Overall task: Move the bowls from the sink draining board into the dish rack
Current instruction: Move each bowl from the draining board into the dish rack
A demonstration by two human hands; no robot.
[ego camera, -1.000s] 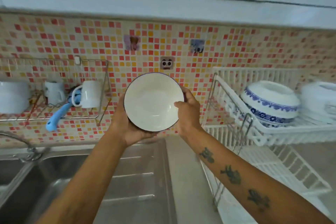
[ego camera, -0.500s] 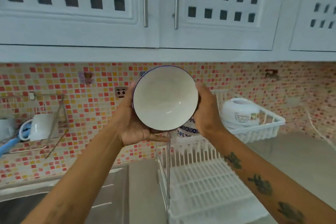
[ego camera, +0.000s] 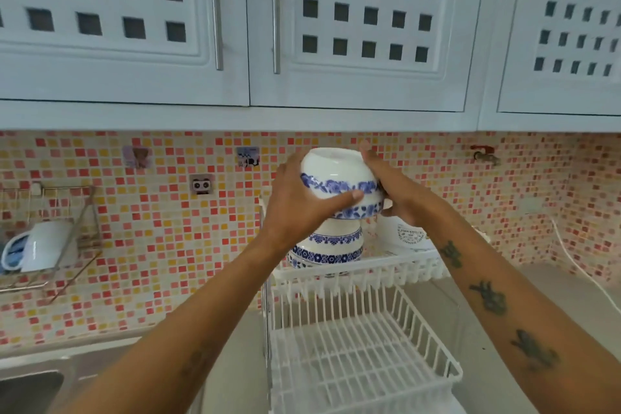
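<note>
I hold a white bowl with blue flower bands (ego camera: 339, 178) upside down in both hands. My left hand (ego camera: 299, 205) grips its left side with the thumb across the front. My right hand (ego camera: 396, 191) grips its right side. The bowl hovers just above a stack of similar blue-and-white bowls (ego camera: 327, 245), also upside down, on the upper tier of the white dish rack (ego camera: 363, 270). I cannot tell whether the held bowl touches the stack. The rack's lower tier (ego camera: 363, 353) holds nothing that I can see.
A white rice cooker (ego camera: 408, 235) stands behind my right forearm. White wall cupboards (ego camera: 235, 27) hang close overhead. A wire wall shelf with a white mug (ego camera: 47, 245) is at the left. The steel sink edge (ego camera: 37, 376) shows at the bottom left.
The bowl has been turned from facing me to upside down and carried right, over the stacked bowls in the rack. My view has swung up and to the right.
</note>
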